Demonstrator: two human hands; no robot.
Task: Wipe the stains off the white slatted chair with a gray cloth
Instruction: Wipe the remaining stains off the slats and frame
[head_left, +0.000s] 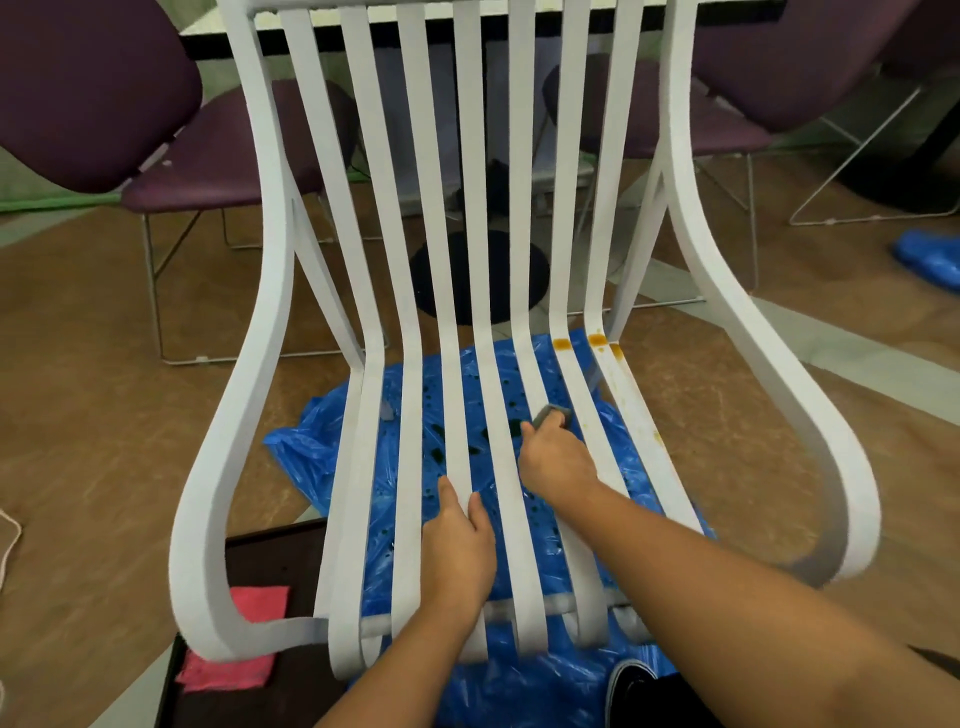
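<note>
Chair (472, 156) sits dead ahead on a blue plastic sheet (301, 457). Left hand (457, 551) lies on a middle seat slat, fingers stretched flat, which makes a good brace. Right hand (556, 457) grips the gray cloth (553, 414), pressed on a slat right of centre. Suggest firm strokes along each slat, working up to the orange stains (562, 343) at the seat-back bend (faint drips below them too). White curved slats, otherwise clean-looking.
</note>
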